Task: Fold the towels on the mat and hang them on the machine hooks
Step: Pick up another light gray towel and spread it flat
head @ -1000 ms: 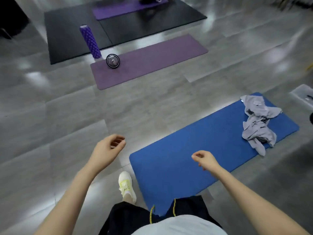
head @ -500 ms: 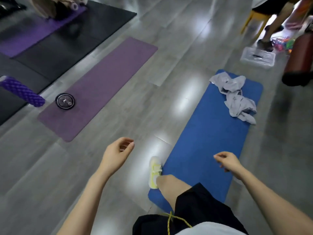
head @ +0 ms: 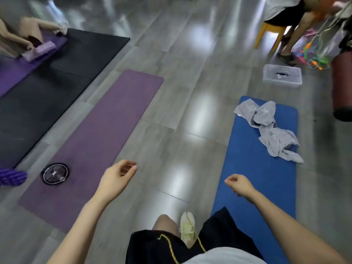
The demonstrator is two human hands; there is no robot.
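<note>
Crumpled grey towels (head: 266, 128) lie in a heap on the far end of a blue mat (head: 251, 172) at the right. My left hand (head: 118, 178) hangs over the grey floor between the mats, its fingers loosely curled and holding nothing. Over the near left edge of the blue mat, my right hand (head: 240, 184) also hangs loosely curled with nothing in it. Both hands are well short of the towels. No machine or hooks are in view.
A purple mat (head: 99, 138) lies to the left with a black wheel (head: 55, 173) and a purple roller (head: 11, 177) beside it. Beyond are black mats (head: 57, 77), a clear plastic box (head: 282, 75), a dark red cylinder (head: 342, 88) and a seated person (head: 289, 25) on a yellow stool.
The view has swung right and moved forward, so the blue mat now runs away from me. Both hands stay loosely curled and hold nothing.
</note>
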